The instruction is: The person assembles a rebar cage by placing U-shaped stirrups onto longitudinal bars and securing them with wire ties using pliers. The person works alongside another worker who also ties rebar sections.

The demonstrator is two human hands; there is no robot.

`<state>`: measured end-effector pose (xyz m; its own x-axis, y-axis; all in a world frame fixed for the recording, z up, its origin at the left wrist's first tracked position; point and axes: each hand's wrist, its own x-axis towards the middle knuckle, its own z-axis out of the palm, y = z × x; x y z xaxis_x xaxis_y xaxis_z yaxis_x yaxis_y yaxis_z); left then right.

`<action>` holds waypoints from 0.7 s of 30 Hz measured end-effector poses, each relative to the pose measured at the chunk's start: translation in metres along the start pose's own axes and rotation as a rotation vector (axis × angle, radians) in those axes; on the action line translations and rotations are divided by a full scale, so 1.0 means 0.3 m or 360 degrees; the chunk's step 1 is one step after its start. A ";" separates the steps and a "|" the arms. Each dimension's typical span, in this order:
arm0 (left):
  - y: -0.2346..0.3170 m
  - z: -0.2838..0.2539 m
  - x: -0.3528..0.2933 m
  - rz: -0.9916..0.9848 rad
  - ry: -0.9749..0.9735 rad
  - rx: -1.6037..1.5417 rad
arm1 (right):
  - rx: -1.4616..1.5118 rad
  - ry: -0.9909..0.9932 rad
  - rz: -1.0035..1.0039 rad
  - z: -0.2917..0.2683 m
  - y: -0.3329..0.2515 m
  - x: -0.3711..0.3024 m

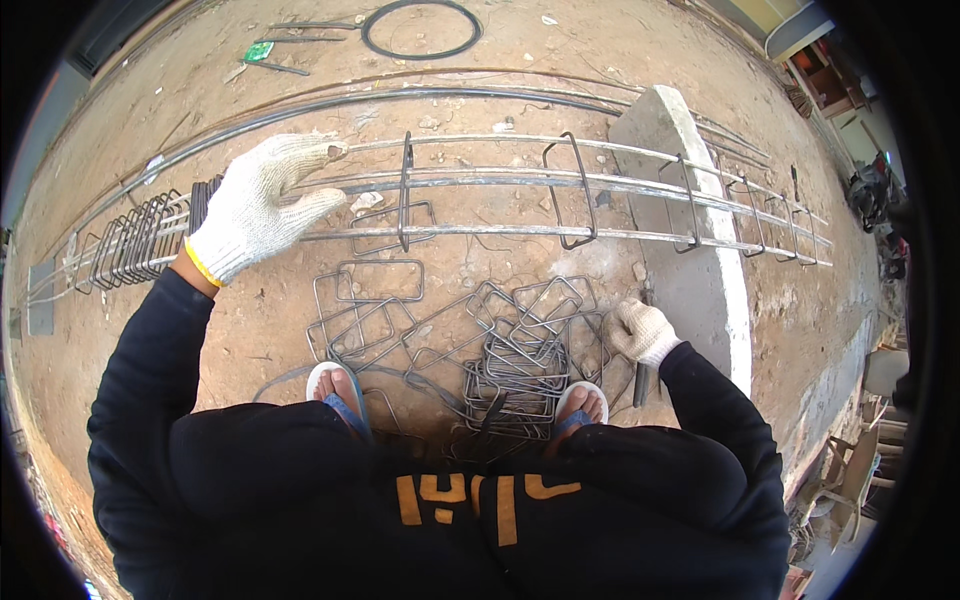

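Note:
My left hand (265,205), in a white knit glove with a yellow cuff, reaches over the long steel rebar rods (480,182). Its thumb and fingers are apart around the upper rods, beside a tight stack of rectangular stirrups (135,245). Several spaced stirrups (405,190) hang around the rods to the right of it. My gloved right hand (640,332) is closed in a fist, low beside the concrete slab. What it holds, if anything, is hidden. A dark bar-like piece (641,383) shows just below that fist.
Loose stirrups (520,360) lie heaped between my sandalled feet, with more scattered to the left. The upright concrete slab (690,270) stands under the rods at right. Beyond lie long bars (420,93) and a dark ring (420,55) on the dirt ground.

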<state>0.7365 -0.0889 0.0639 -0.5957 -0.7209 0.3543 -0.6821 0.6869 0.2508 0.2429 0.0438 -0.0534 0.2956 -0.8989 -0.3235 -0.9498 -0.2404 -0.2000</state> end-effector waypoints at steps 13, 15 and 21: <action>0.361 0.181 0.079 -0.0348 -0.1114 -0.1305 | 0.0354 0.0726 -0.0144 -0.357 -0.431 0.084; 0.360 0.184 0.092 -0.0217 -0.1075 -0.1004 | -0.0154 0.0735 -0.0541 -0.344 -0.439 0.076; 0.374 0.237 0.136 -0.0099 -0.0845 -0.0643 | -0.0485 0.0514 -0.0738 -0.223 -0.492 0.154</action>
<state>0.6055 -0.0480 0.0425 -0.7586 -0.6368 -0.1375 -0.5711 0.5485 0.6107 0.3898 0.0131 0.0231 0.6821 -0.7303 0.0377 -0.7312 -0.6812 0.0347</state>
